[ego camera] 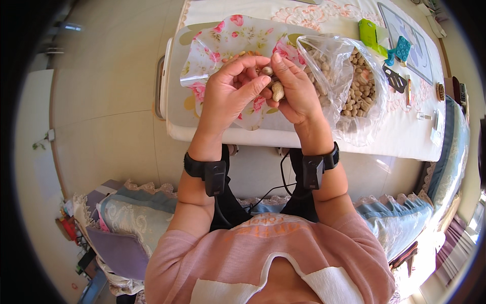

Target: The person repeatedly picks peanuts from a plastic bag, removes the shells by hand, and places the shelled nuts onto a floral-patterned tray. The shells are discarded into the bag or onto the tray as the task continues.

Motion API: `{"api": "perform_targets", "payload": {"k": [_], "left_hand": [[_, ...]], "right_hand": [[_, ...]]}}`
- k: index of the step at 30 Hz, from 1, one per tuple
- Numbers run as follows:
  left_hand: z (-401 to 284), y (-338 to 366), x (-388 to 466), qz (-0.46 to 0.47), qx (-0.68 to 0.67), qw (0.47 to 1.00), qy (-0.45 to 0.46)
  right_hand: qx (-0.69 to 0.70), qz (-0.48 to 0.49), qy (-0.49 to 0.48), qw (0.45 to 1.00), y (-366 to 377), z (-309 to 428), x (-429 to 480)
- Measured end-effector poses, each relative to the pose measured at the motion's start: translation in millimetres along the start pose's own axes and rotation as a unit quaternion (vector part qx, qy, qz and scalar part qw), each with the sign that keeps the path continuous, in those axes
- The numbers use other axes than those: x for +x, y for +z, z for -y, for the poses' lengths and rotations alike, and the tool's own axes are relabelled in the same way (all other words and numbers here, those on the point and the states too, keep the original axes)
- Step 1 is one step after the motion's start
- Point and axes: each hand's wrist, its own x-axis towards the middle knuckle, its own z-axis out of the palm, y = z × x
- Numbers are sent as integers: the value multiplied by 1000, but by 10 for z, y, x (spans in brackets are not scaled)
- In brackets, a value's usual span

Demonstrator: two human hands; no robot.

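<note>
My left hand (235, 81) and my right hand (294, 89) meet above a flower-printed plastic sheet (243, 32). A peanut in its shell (267, 71) is between my left thumb and forefinger, close to my right fingertips. Another unshelled peanut (278, 92) rests in the curled fingers of my right hand. Part of what the hands hold is hidden by the fingers. Beyond my left hand, small reddish and pale pieces (243, 54) lie on the sheet, mostly covered from sight. To the right stands an open clear plastic bag (330, 72) full of unshelled peanuts (358, 97).
On the white table (402, 140) at right lie a green tissue pack (370, 36), a teal suction-cup holder (402, 48), a black slotted piece (395, 79) and a brush (440, 92). Cables hang below wrist-strapped devices (215, 176). A blue sofa (395, 220) is behind me.
</note>
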Motion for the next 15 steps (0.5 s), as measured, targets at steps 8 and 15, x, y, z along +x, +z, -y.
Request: {"api": "perform_targets", "payload": {"k": [8,15], "left_hand": [[17,-22,42,-118,-53,991,-18],[-74,-123,39,-91,-237,964,-77]], "right_hand": [[16,39,44,998,-6,44,-10],[64,-47,-5,997,28,29,19]]}}
